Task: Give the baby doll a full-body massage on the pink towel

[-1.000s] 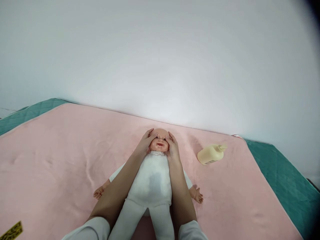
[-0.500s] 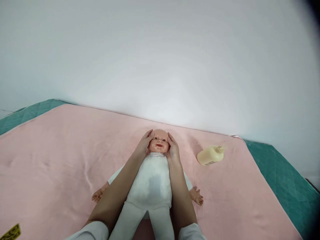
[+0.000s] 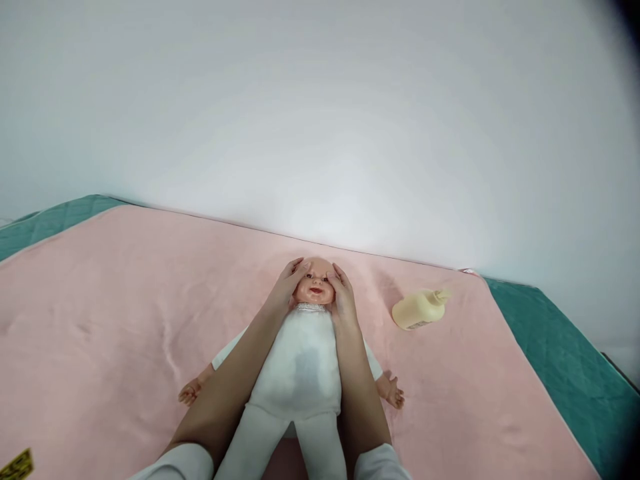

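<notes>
On my feed the doll (image 3: 300,353) lies on its back in the lower middle of the view, on the pink blanket (image 3: 120,287), head away from the wearer and legs running out past the bottom edge. I see the left hand (image 3: 289,281) cupped along one side of its head (image 3: 316,293) and the right hand (image 3: 343,290) along the other, so the head sits between the two. The fingers of both curve round it, grasping it, with each thumb lying on the front near an eye; how firmly they press, I cannot tell from here. The forearms flank the body, touching or very near the white suit (image 3: 280,380), which carries a greyish patch over the belly. The doll's arms spread out to the sides, partly behind those forearms, and its small hands show beyond them. I have white sleeves (image 3: 185,461) at the lower edge of the picture. Off to the right of the right hand, well apart from it, I see a pale yellow bottle (image 3: 419,311) on the blanket, its pump (image 3: 441,297) pointing right. A green mat (image 3: 560,347) shows beyond the blanket at both sides, a pale wall (image 3: 320,120) rises behind, and a yellow and black strip (image 3: 17,465) pokes into the bottom left corner
</notes>
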Motion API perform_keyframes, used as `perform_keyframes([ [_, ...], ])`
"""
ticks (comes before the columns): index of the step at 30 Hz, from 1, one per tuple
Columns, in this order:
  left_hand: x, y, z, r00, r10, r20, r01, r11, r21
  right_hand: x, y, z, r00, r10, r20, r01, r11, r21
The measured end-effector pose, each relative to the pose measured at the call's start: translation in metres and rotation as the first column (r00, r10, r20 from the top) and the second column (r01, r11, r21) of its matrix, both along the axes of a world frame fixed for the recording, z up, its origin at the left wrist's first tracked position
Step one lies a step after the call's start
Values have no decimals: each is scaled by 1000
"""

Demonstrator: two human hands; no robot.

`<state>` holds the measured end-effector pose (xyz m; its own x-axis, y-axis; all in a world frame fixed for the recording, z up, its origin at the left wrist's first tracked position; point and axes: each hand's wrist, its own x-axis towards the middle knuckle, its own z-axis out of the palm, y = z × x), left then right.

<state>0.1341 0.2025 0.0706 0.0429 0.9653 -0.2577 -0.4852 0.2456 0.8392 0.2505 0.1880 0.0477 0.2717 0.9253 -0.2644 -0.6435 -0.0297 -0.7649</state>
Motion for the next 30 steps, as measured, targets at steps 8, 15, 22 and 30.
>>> perform_keyframes([
  [8, 0, 1, -8, 997, 8, -74, -8, 1000, 10, -2, 0, -5, 995, -45, 85, 42, 999, 35],
  [15, 0, 2, -8, 1000, -3, -9, 3, 1000, 2, -2, 1, -6, 996, -41, 77, 41, 999, 7],
  [22, -1, 0, -2, 999, 0, 40, 1, 1000, -26, -1, -2, 3, 999, -9, -32, 9, 1000, -7],
  [30, 0, 0, 2, 1000, 15, 25, -14, 998, -63, 1, 0, 1, 997, -21, -67, 21, 1000, -12],
])
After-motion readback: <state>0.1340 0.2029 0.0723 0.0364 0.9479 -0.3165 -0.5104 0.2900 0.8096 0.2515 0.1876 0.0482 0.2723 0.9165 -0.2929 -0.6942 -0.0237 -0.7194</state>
